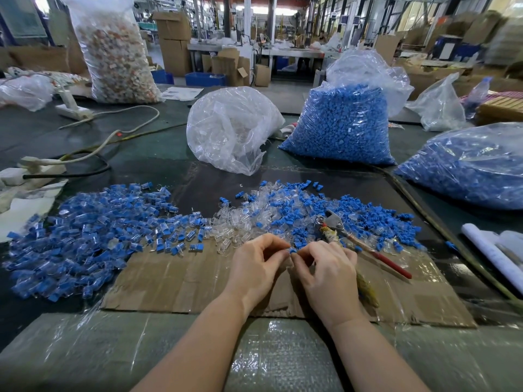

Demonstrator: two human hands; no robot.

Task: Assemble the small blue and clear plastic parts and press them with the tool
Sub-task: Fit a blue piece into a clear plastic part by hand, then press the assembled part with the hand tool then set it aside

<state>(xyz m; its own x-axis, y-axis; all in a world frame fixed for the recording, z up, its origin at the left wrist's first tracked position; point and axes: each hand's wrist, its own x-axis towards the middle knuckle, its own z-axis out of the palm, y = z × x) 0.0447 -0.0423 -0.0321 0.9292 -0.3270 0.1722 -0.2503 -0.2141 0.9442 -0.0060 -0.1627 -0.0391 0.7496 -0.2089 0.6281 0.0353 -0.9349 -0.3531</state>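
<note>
My left hand (256, 267) and my right hand (328, 274) meet over the cardboard sheet (175, 281), and together their fingertips pinch a small blue and clear part (292, 250). Which hand carries which piece is too small to tell. A heap of loose blue plugs and clear shells (305, 213) lies just beyond the hands. To the left spreads a big pile of joined blue-and-clear pieces (93, 233). The pliers-like pressing tool (353, 239), with red handles and taped grips, lies on the cardboard right of my right hand.
Behind the heaps stand a bag of clear parts (232, 128) and two bags of blue parts (345, 123) (469, 165). A tall bag of mixed pieces (113, 49) is far left. Power strips and cables (85, 154) lie at left, rolled white sheets (495, 253) at right.
</note>
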